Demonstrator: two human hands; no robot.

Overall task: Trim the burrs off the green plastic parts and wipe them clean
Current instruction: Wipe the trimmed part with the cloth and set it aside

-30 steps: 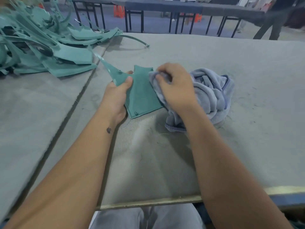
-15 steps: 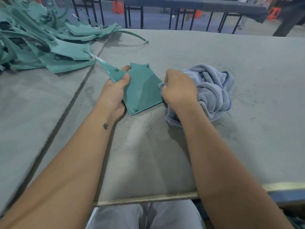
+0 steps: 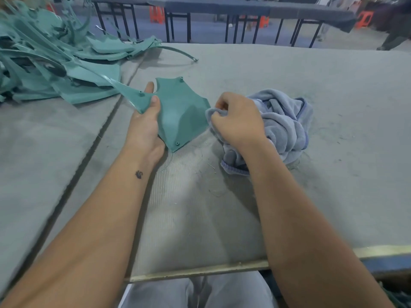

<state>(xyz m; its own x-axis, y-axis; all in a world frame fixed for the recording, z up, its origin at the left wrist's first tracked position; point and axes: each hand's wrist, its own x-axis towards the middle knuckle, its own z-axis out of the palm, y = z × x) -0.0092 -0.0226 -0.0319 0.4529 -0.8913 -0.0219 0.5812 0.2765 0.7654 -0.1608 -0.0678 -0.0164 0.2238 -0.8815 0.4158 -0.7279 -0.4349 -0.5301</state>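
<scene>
A green plastic part point(image 3: 180, 112) with small bosses at its corners is tilted just above the grey table. My left hand point(image 3: 145, 127) grips its left edge, thumb on top and fingers behind. My right hand point(image 3: 239, 121) clutches a bunched blue-grey cloth point(image 3: 287, 127) just right of the part, a fold of the cloth touching the part's right edge. The rest of the cloth lies on the table.
A big heap of green plastic parts point(image 3: 51, 63) fills the far left of the grey felt table point(image 3: 311, 196). A thin curved green strip point(image 3: 178, 51) sticks out of it. A seam point(image 3: 93, 147) runs between two table tops. Dark tables stand beyond.
My right hand has drawn the cloth off the part's face to its right edge. The part's whole face now shows. My left hand keeps its grip.
</scene>
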